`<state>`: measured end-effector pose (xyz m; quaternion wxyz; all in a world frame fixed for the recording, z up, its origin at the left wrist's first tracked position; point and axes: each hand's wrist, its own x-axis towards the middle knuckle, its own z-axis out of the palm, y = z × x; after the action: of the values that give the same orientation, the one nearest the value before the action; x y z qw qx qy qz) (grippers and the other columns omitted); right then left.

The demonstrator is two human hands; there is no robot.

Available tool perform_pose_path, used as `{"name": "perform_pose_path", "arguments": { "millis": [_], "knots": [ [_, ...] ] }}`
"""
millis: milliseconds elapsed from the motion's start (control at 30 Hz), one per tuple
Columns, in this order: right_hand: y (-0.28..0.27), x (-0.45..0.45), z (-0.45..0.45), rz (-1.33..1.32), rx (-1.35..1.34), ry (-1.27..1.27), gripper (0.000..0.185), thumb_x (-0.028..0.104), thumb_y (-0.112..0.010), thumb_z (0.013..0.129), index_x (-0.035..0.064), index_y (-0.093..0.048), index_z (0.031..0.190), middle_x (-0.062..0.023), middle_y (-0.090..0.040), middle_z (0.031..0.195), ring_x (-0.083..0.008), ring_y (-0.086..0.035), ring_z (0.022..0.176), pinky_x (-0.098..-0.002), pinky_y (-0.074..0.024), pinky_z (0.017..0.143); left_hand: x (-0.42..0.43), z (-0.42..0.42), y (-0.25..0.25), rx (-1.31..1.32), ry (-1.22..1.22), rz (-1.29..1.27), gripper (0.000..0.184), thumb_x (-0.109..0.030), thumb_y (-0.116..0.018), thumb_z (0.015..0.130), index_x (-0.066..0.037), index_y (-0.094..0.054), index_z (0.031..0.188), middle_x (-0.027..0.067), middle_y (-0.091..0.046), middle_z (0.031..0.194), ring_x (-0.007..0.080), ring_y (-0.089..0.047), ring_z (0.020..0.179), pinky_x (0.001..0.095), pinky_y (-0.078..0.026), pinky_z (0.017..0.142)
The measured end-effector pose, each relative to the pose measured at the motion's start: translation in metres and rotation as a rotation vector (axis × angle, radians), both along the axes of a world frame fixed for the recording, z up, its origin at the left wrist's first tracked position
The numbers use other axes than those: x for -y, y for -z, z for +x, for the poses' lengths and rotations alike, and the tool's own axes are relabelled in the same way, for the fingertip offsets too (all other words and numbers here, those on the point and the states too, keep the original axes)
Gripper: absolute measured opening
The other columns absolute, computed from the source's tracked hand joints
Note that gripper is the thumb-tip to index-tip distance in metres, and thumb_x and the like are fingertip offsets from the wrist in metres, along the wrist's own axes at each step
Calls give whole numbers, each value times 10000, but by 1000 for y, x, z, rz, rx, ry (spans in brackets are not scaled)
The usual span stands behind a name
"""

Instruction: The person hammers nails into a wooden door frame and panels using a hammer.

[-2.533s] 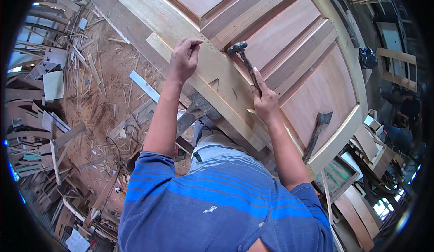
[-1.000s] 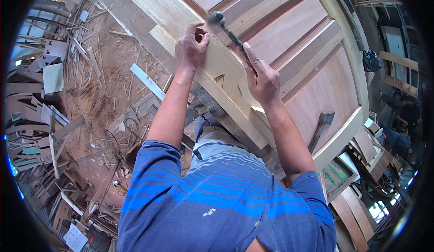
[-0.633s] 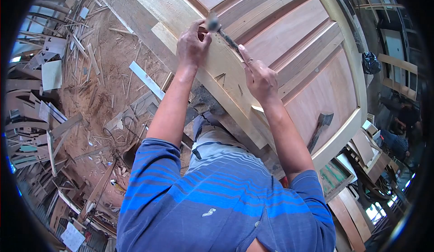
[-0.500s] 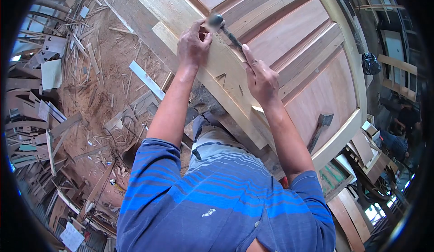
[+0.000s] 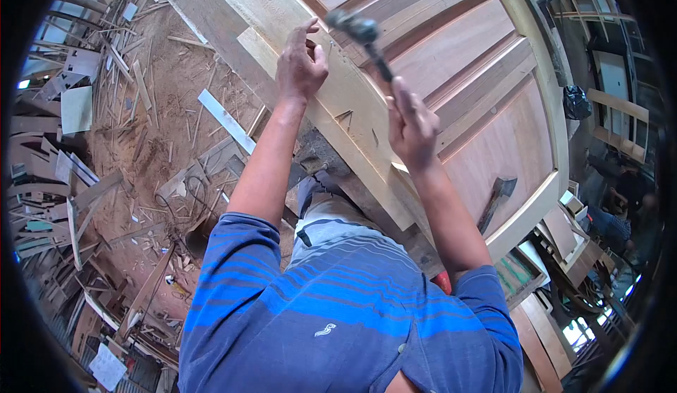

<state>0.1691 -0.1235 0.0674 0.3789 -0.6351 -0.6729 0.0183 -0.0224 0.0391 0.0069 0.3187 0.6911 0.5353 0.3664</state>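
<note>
My right hand [image 5: 415,126] is wrapped round the dark handle of a hammer [image 5: 381,65], its blurred head raised above the pale frame of a panelled wooden door [image 5: 462,65]. Beside the frame's inner edge, my left hand [image 5: 302,67] has loosely curled fingers, with thumb and fingertips apart and nothing visible between them. A tiny upright thing, perhaps a nail [image 5: 331,44], stands on the wood just right of that hand. Several loose nails [image 5: 344,118] lie on the frame nearer my body. A hatchet [image 5: 496,201] rests on the door's right panel.
Wood scraps [image 5: 141,86] and sawdust cover the floor at left. A black plastic bag [image 5: 577,102] hangs past the door's far edge. At far right, another person [image 5: 624,188] is in shadow. Boards [image 5: 539,333] and a green-stained box [image 5: 517,273] stand at lower right.
The hammer has lifted and swung right, away from my left hand, after being close beside its fingertips. My left hand's fingers have spread from a pinch-like pose. The hatchet stays on the panel.
</note>
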Motion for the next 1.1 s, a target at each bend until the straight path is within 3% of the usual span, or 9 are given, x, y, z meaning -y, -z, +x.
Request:
{"name": "perform_pose_path", "arguments": {
  "millis": [67,333,467,700,733,767,833,1067,1100],
  "knots": [
    [21,5,11,-281,267,17,739,95,-715,1020,372,-528,1679,-82,-577,686,-242,-613,530,-441,-542,517,-1,1,0,-4,-6,39,529,16,-609,951,-64,-630,1474,148,-728,1237,248,-764,933,395,-635,835],
    [-13,-3,-5,163,-37,-9,664,109,-711,1037,351,-585,1642,-79,-596,701,-257,-636,551,-457,-561,533,-3,0,11,-31,-60,212,583,107,-457,938,-89,-597,1470,175,-667,1202,313,-727,1113,464,-628,924],
    [29,-3,9,-318,212,42,693,111,-746,1020,344,-575,1650,-126,-642,744,-300,-651,562,-503,-566,563,-5,-1,9,4,-35,236,581,108,-461,915,-32,-625,1455,198,-674,1151,350,-713,1086,483,-580,978],
    [-18,-2,-9,293,-184,-79,758,-11,-738,974,219,-554,1672,-89,-611,732,-271,-612,558,-417,-528,536,-5,-1,12,-3,-54,194,585,114,-459,905,-72,-618,1436,191,-665,1200,347,-716,1096,481,-612,951],
    [10,3,1,274,-49,-75,679,-11,-710,1016,137,-554,1660,-116,-757,903,-307,-691,635,-420,-574,601,-2,-1,4,-45,-58,203,591,118,-455,908,-81,-614,1441,186,-665,1199,338,-722,1095,477,-619,934],
    [19,6,10,-42,75,-84,838,28,-727,970,321,-480,1715,-104,-620,770,-294,-627,565,-463,-539,537,-4,1,2,-17,-53,204,592,119,-454,908,-80,-613,1442,185,-664,1197,337,-722,1094,477,-618,937],
    [31,5,12,-367,284,16,838,38,-725,976,358,-480,1711,-101,-620,770,-291,-634,569,-460,-542,546,-5,-1,9,27,-41,204,593,123,-452,907,-77,-610,1443,183,-663,1194,335,-722,1093,476,-616,945],
    [9,2,-1,241,-103,-62,712,137,-650,1077,330,-439,1729,-140,-697,800,-333,-715,648,-486,-584,581,-5,1,8,74,-56,168,590,127,-454,885,-51,-626,1420,192,-670,1173,334,-720,1066,474,-595,965],
    [21,11,2,8,20,-28,726,105,-675,1060,291,-449,1725,-142,-702,800,-337,-708,641,-469,-588,587,-2,1,6,89,-54,156,588,126,-456,886,-51,-628,1419,192,-671,1173,334,-721,1062,473,-593,967]
  ]
}}
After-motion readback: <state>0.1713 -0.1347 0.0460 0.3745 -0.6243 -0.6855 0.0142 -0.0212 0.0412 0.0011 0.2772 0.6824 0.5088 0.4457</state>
